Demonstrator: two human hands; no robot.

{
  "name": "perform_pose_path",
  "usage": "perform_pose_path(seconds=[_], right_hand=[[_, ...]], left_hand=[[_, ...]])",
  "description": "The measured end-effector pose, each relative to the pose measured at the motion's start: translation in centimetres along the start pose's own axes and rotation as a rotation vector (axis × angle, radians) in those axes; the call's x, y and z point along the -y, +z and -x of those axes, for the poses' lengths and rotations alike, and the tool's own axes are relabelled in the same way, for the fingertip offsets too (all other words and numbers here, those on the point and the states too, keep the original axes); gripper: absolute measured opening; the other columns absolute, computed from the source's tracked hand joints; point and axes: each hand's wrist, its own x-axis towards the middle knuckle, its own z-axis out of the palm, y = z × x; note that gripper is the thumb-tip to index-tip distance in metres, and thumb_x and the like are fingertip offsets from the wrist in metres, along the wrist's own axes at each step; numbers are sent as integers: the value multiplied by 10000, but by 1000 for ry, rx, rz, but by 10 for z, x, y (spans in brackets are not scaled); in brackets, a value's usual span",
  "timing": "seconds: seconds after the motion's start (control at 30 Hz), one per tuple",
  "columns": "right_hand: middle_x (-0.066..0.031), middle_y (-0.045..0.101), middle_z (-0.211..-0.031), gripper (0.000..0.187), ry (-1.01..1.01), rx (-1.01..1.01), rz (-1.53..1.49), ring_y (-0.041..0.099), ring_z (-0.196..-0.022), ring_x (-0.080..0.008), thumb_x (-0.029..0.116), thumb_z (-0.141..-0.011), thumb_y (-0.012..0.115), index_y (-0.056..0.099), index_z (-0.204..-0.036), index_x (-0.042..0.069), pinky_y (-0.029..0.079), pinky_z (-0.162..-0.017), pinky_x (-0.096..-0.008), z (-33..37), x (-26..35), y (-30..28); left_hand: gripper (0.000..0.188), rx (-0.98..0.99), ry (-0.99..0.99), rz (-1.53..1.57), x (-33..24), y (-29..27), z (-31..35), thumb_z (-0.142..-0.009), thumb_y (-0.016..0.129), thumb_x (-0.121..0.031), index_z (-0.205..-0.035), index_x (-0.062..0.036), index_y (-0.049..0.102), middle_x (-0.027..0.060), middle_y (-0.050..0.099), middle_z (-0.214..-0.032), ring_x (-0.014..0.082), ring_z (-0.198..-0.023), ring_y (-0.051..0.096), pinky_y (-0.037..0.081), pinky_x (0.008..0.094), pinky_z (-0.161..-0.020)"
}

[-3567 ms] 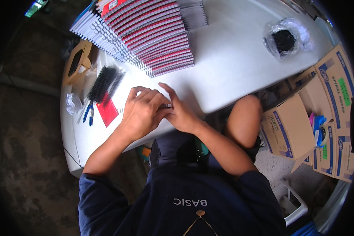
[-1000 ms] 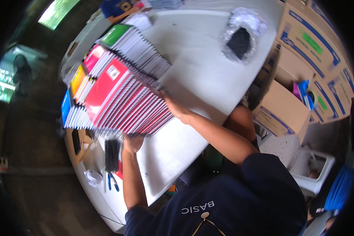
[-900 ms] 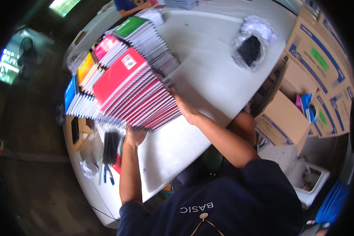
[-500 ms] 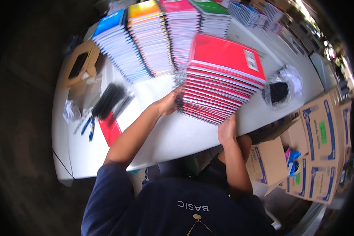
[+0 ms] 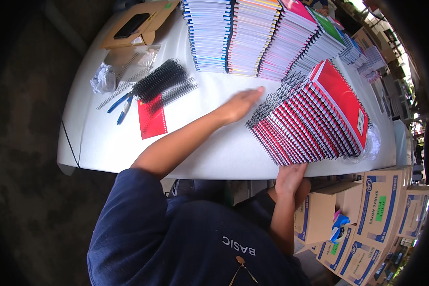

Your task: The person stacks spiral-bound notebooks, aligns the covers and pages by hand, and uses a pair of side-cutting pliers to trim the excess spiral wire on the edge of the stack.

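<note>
Left fingers [image 5: 254, 94] point across white table [image 5: 202, 155] beside cartons [image 5: 367, 224].

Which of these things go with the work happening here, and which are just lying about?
Likely part of the work:
red notebooks, with the right hand against them and the left hand beside them
loose black coils
blue-handled pliers
red sheet

Probably just lying about:
phone
crumpled white wad

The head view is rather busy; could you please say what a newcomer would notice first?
Probably the stack of red spiral notebooks on the right of the white table, the right hand against its near side. Then perhaps the black coils at left, beside a blue-handled tool.
</note>
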Motion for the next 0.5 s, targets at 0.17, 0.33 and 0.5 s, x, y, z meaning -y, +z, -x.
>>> perform_pose_path(seconds=[0.17, 0.33, 0.5], right_hand=[[-136, 363, -1379, 595, -181, -166, 302, 339, -1272, -277, 445, -963, 344, 257, -1393, 43, 209, -1083, -409, 30, 18, -39], [-195, 498, -1066, 347, -1073, 112, 760, 504, -943, -253, 181, -922, 358, 389, -1133, -91, 418, -854, -345, 48, 36, 2], [-106, 640, -830, 169, -1025, 892, 928, 599, -727, -256, 62, -838, 540, 574, -983, -17, 462, -711, -348, 41, 61, 97]], left_hand=[[421, -1087, 429, -608, 8, -122, 100, -769, 630, -121, -1172, -25, 558, 176, 603, -1090, 288, -962, 609, 477, 350, -840], [635, -888, -210, -1502, 105, -225, 189, -845, 548, -304, -1380, -59, 308, 214, 402, -1331, 381, -1241, 362, 282, 478, -1029], [560, -837, -372, -1359, 87, -204, 206, -887, 488, -302, -1357, -28, 354, 222, 473, -1186, 362, -1075, 480, 366, 447, -930]])
